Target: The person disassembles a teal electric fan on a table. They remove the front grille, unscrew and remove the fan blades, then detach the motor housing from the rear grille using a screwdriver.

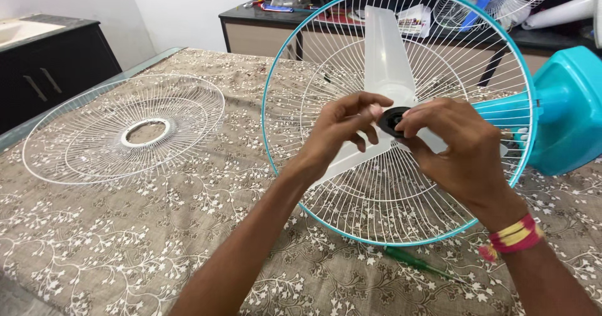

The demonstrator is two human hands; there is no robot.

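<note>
1. My left hand (342, 125) and right hand (461, 143) pinch the round black cap (392, 120) at the hub of the frosted plastic blade (387, 59).
2. The teal-rimmed wire guard (401, 209) stands behind them.
3. A loose white wire grille (94, 134) lies flat at nine o'clock on the patterned cloth (125, 241).

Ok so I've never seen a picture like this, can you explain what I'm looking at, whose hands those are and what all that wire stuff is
This is one picture from a camera worn on a person's head, looking down at their own two bare hands. The left hand and right hand both pinch a small round black cap at the centre of a translucent white plastic fan blade. The blade sits inside a white wire guard with a turquoise rim, joined to a turquoise plastic fan body. A second, loose white wire guard lies flat to the left on the brown floral tablecloth. A green-handled screwdriver lies near the rim.
</note>
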